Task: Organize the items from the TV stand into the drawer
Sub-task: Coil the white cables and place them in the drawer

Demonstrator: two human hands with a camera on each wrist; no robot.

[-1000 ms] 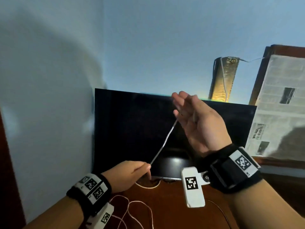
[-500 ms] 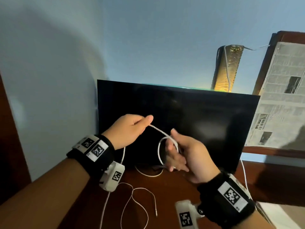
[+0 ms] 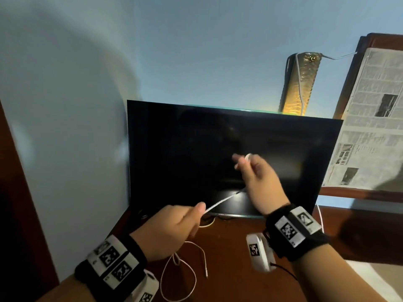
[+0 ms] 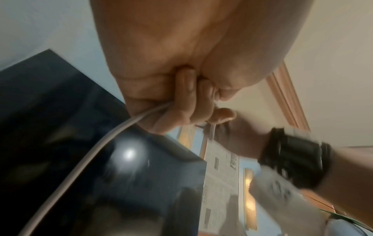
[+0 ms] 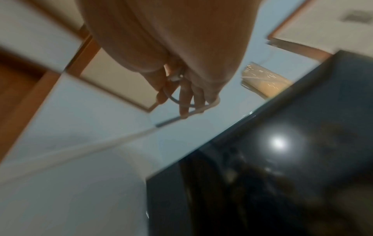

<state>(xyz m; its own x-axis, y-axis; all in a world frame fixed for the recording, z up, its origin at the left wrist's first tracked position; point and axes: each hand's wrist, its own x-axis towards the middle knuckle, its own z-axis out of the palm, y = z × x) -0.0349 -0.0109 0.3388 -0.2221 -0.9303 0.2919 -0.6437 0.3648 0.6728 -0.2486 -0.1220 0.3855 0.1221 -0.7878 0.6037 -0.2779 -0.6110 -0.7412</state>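
Up in front of the dark flat television screen [image 3: 229, 153], the person holds a thin white cable [image 3: 220, 202] stretched between both hands. The left hand [image 3: 172, 229] is closed in a fist with the cable pinched between thumb and forefinger; the left wrist view shows the cord running out from under the curled fingers [image 4: 185, 89]. The right hand [image 3: 259, 182], raised higher and to the right, has loops of the same cable wound round its fingers [image 5: 183, 99], which are loosely bent about the coil. The slack of the cable trails down below the left hand and lies in loose loops on the reddish-brown wooden TV stand top [image 3: 229, 269], its plug end resting on the wood. A sheet of newspaper [image 3: 370, 118] covers the framed panel at the right.
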